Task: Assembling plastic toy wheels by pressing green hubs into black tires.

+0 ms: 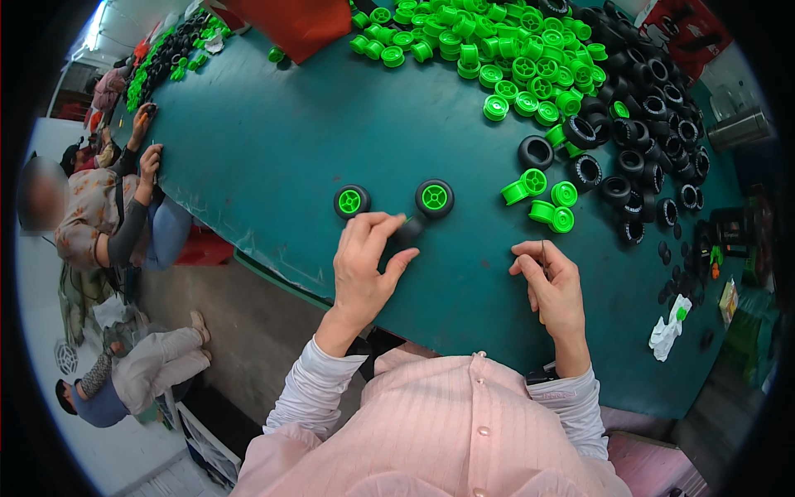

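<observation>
My left hand [364,263] has its thumb and forefinger around a dark, blurred tyre [408,234], with a trace of green at its top edge. Just beyond those fingers, two black-tyred wheels with green spoked rims lie flat on the green table: the left wheel [352,201] and the right wheel [435,199]. To the right, my right hand [552,282] is closed over the table, pinching a thin metal tool [543,255] whose kind I cannot make out. A few loose green rims [540,212] lie beyond it.
A big heap of green rims [497,45] covers the far middle, beside piled black tyres [654,132]. At the right lie small black discs [679,277] and a crumpled white tissue [665,335]. A red container [290,25] stands far left. Co-workers sit along the left edge.
</observation>
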### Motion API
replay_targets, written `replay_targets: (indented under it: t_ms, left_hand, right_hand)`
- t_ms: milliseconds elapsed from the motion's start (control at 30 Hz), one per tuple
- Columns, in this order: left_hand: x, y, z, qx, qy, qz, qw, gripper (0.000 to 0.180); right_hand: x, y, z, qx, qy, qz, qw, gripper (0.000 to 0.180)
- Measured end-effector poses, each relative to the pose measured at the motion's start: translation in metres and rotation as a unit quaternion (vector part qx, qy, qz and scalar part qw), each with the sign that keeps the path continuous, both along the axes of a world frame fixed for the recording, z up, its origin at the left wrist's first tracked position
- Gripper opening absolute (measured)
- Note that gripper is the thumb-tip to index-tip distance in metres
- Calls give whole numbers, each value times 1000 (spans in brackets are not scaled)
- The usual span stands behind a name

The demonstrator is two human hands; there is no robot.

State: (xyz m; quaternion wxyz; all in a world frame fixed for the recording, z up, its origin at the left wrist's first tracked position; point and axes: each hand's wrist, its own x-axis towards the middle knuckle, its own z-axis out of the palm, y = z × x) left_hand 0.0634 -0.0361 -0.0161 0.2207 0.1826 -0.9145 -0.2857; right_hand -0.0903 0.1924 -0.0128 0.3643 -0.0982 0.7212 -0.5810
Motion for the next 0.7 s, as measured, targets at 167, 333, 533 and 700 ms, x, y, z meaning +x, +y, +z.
replay_targets:
  t_ms: [167, 333, 533, 700]
  left_hand:
    - [-3, 3, -1, -209, 13, 68, 975, 50]
    - [15, 4, -6, -168, -75, 39, 982, 67]
    - [17, 2, -16, -106, 13, 51, 993, 82]
    - [24, 4, -10, -110, 9, 69, 991, 86]
  right_hand:
    - [-4, 4, -3, -6, -11, 1, 1000, 15]
    - [-5, -1, -5, -23, -32, 3, 999, 14]
    - [-7, 6, -11, -44, -21, 7, 999, 16]
    - [-5, 2, -11, -56, -5, 25, 998, 15]
